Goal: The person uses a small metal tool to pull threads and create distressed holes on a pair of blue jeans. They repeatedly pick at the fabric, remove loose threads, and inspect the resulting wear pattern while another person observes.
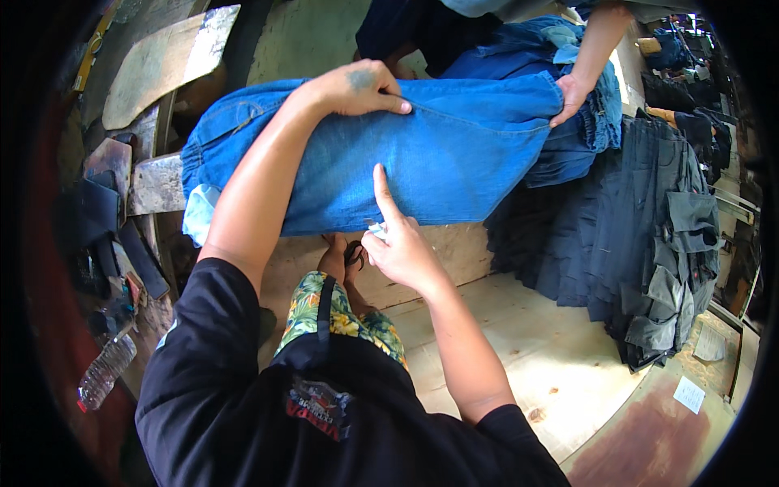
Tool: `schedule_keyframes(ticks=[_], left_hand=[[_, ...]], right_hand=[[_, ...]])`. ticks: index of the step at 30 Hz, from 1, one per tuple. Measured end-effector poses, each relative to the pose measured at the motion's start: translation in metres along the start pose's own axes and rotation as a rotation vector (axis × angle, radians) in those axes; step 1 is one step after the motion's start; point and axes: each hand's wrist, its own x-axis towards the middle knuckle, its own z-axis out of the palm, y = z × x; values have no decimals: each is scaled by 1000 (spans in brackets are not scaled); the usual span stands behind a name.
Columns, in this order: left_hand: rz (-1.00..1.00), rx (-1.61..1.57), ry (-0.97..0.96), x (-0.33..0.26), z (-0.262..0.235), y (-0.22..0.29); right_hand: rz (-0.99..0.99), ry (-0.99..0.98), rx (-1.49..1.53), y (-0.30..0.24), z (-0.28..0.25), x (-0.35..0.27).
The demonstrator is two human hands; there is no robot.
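A pair of blue denim trousers (pixel 341 178) stretches across in front of me, its gathered waist on the left over a narrow wooden board (pixel 158 185). My left hand (pixel 365 88) grips the far edge of the denim, thumb on top and fingers curled behind. My right hand (pixel 399 252) is by the near edge, its index finger extended onto the cloth. The other fingers fold around a small pale object (pixel 378 230), too small to name. At the right end, another person's hand (pixel 574 96) holds the leg of the trousers.
Behind the trousers lies a heap of blue denim (pixel 560 154). Dark garments (pixel 600 235) hang in a thick stack at right, over a pale wooden floor (pixel 519 333). A plastic bottle (pixel 108 369) and a curved board (pixel 166 65) are at left.
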Motion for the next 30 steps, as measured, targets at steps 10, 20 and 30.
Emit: schedule_keyframes(ticks=[10, 20, 30], left_hand=[[-115, -34, -115, -10, -17, -8], [-158, -29, -324, -10, -32, -9], [-269, -42, -401, -9, -37, -6]], right_hand=[[-148, 118, 204, 18, 21, -14], [-154, 191, 28, -16, 19, 10], [28, 79, -34, -33, 23, 28]])
